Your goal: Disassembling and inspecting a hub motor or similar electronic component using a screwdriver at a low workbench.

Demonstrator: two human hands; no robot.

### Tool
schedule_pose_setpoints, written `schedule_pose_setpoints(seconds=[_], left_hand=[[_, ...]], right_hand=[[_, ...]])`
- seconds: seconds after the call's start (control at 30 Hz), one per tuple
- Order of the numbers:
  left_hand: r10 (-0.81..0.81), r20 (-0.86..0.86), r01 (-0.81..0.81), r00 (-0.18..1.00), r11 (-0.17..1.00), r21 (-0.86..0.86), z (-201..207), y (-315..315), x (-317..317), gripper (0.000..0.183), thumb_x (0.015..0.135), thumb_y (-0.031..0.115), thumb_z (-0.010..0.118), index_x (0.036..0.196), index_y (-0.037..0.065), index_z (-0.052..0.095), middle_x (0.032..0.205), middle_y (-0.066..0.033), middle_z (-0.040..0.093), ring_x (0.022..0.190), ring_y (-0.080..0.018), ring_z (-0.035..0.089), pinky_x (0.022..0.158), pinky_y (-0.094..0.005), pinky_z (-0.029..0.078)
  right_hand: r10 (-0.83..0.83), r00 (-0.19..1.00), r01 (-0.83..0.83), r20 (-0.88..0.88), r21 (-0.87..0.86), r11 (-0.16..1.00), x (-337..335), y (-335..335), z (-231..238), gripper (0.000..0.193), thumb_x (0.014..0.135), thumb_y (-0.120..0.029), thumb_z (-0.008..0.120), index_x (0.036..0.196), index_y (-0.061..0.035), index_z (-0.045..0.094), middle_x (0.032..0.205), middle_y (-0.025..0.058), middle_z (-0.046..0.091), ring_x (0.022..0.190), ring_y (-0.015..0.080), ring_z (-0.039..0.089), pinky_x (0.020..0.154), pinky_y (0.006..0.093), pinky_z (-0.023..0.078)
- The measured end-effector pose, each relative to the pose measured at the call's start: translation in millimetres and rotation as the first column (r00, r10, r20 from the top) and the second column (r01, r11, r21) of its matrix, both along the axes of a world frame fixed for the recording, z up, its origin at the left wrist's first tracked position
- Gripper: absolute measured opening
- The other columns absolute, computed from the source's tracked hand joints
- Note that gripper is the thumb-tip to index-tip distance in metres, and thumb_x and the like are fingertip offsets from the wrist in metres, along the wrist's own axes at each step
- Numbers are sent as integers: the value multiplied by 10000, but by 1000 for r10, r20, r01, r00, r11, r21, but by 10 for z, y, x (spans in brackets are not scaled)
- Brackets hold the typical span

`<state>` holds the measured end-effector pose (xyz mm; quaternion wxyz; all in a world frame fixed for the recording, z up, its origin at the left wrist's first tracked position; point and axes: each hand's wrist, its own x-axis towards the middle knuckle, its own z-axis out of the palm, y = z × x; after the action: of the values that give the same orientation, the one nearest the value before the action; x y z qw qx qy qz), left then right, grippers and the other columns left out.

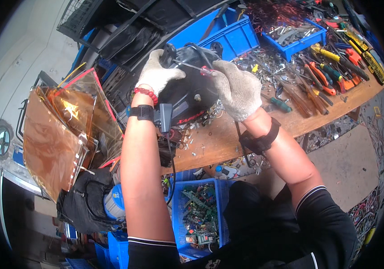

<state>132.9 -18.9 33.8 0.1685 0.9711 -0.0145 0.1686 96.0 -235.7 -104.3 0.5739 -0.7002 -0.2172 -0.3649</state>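
Note:
A rounded black plastic appliance with small black wheels lies on the wooden workbench, its far end toward the blue bins. My left hand, in a whitish work glove, grips its far left side by a wheel, thumb spread over the top. In my gloved right hand is a screwdriver with a clear red handle. Its thin shaft points left across the appliance toward the left wheel. Whether the tip sits in a screw cannot be made out. The right fingers are partly hidden behind the hand.
Pliers, screwdrivers and cutters crowd the bench's right side among loose screws. Blue bins stand at the back, one with metal parts. Below the bench edge is a blue basket of circuit boards. Coppery sheets stand at left.

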Motion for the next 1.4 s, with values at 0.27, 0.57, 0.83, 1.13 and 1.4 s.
schedule_pose_setpoints(seconds=[0.27,0.57,0.83,1.13,1.4], left_hand=[[-22,-6,22,1000,1000,11,-1,-60,14,1058,580,337,925,1489,-11,508,1371,-235,673,1279,-346,653,1113,-381,495],[-16,24,16,1000,1000,-2,-33,28,35,1068,592,275,938,1513,-19,484,1425,-238,635,1345,-332,605,1167,-371,445],[1,46,-2,999,1000,18,-13,-27,-40,1032,562,345,940,1456,11,549,1344,-220,692,1263,-345,662,1103,-388,503],[5,-42,-5,999,1000,-15,22,-116,-78,1082,594,288,940,1517,-29,472,1422,-241,636,1339,-341,608,1160,-379,450],[20,-17,-20,1000,1000,18,24,-116,-77,1071,588,298,937,1502,-29,486,1405,-228,647,1316,-336,619,1155,-372,452]], right_hand=[[-197,860,139,470,157,978,49,84,41,481,802,-161,776,1258,-82,645,1021,157,682,932,385,660,865,486,513],[-192,906,122,378,200,972,119,29,68,261,913,-182,738,1144,-72,686,912,157,748,793,372,731,709,453,569],[58,996,-69,71,166,984,11,22,99,387,827,-170,763,1183,-56,662,997,187,684,917,406,669,832,490,534],[-22,989,-3,147,166,986,-39,-13,88,226,929,-187,735,1112,-61,694,940,165,723,811,386,700,731,466,547],[-164,914,73,372,247,966,96,91,-10,383,840,-231,790,1176,-77,690,955,131,708,888,387,673,880,512,514]])
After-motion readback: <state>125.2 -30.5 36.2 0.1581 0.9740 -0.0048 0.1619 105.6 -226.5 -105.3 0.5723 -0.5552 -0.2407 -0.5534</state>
